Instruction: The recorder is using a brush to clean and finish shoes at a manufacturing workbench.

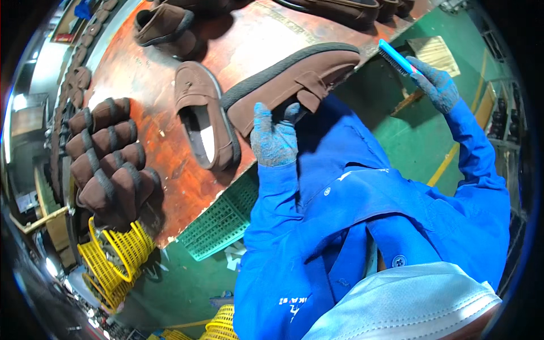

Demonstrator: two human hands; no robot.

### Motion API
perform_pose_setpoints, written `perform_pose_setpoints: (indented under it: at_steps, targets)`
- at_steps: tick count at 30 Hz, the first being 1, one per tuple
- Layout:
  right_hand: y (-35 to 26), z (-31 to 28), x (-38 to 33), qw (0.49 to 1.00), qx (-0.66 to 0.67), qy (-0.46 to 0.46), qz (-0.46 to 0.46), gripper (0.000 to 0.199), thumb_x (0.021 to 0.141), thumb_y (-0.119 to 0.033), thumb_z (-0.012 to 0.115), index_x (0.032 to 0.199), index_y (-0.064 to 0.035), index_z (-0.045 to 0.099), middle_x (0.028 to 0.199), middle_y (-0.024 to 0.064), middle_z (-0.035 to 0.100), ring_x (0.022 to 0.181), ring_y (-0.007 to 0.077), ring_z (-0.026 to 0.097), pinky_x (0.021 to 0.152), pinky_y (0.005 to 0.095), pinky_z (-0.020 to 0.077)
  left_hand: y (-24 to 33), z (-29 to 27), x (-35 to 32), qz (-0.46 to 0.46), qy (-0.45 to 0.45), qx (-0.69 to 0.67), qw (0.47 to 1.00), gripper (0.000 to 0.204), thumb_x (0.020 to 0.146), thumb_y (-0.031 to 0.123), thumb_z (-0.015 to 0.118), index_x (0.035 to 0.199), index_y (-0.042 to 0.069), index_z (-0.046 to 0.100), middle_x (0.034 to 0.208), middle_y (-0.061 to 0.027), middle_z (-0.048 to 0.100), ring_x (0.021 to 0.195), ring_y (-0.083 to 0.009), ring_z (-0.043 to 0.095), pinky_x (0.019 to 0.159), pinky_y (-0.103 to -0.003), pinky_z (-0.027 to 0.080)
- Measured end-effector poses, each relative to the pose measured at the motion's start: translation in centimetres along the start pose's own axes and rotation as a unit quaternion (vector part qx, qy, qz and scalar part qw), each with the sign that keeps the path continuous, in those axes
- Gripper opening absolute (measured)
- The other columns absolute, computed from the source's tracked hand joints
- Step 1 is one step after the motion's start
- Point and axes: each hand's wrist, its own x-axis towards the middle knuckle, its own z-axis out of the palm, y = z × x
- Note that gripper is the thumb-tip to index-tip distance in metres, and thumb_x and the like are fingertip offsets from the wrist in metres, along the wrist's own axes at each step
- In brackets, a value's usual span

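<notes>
My left hand [274,134], in a blue-and-grey work glove, grips a brown loafer [272,90] by its opening. The loafer is tipped on its side, its dark ribbed sole edge upward and its toe pointing right. In my gloved right hand [436,85] is a blue-handled brush [396,57] with dark bristles, held out to the right of the shoe and apart from it. A second brown loafer [199,113] lies on the worktable [161,164] just left of the held one, its opening and pale insole showing.
Several brown shoes [107,153] are stacked at the table's left edge. More shoes [164,25] stand along its far side. Below the near edge are a green plastic basket [224,218] and yellow baskets [116,260]. A wooden stool [433,54] stands on the green floor to the right.
</notes>
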Motion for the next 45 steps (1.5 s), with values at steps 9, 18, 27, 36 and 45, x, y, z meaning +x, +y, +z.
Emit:
perform_pose_setpoints:
  at_steps: [9,18,27,36,45]
  targets:
    - [-14.9,3.6,3.9,0.946,0.165,-0.058,-0.275,0.043,0.094,-0.025,0.062,0.132,-0.0071,0.059,0.099,0.0181,0.071,0.088,0.0300,0.071,0.078,0.0364,0.0541,0.9,6.5,-1.1,0.108,-0.031,0.193,0.975,0.038,0.096,0.010,0.059,0.131,-0.004,0.053,0.121,-0.0156,0.062,0.106,-0.0259,0.064,0.093,-0.039,0.054]
    - [-14.4,2.8,5.8,0.942,0.096,-0.017,-0.320,0.049,0.089,-0.030,0.067,0.133,-0.0104,0.059,0.099,0.0202,0.069,0.083,0.0355,0.069,0.075,0.0396,0.0542,1.8,9.4,0.1,0.126,-0.123,0.447,0.877,0.037,0.095,0.017,0.063,0.129,0.003,0.059,0.123,-0.0135,0.063,0.113,-0.0249,0.061,0.096,-0.042,0.049]
    - [-14.2,-1.8,6.5,0.924,0.009,0.063,-0.376,0.053,0.085,-0.034,0.072,0.133,-0.0122,0.060,0.094,0.0180,0.069,0.081,0.0357,0.068,0.072,0.0403,0.0535,2.0,15.7,5.7,0.373,-0.379,0.731,0.427,0.022,0.083,0.023,0.068,0.099,0.010,0.061,0.093,-0.0132,0.061,0.090,-0.0344,0.061,0.076,-0.046,0.049]
    - [-9.9,3.1,4.4,0.972,-0.092,-0.003,-0.214,0.045,0.092,-0.042,0.061,0.128,-0.0155,0.063,0.088,0.0202,0.068,0.077,0.0379,0.067,0.068,0.0436,0.0529,-8.6,2.6,10.2,0.099,-0.379,0.835,0.387,0.039,0.090,0.029,0.061,0.125,0.012,0.058,0.124,-0.0142,0.059,0.122,-0.0355,0.052,0.100,-0.046,0.044]
    - [-15.0,7.8,7.0,0.964,-0.186,0.017,-0.190,0.045,0.096,-0.051,0.049,0.132,-0.0262,0.058,0.070,0.0162,0.063,0.059,0.0355,0.062,0.050,0.0479,0.0445,-9.9,-0.1,9.7,0.147,-0.378,0.842,0.356,0.040,0.090,0.030,0.061,0.126,0.012,0.059,0.125,-0.0141,0.060,0.122,-0.0347,0.052,0.100,-0.046,0.044]
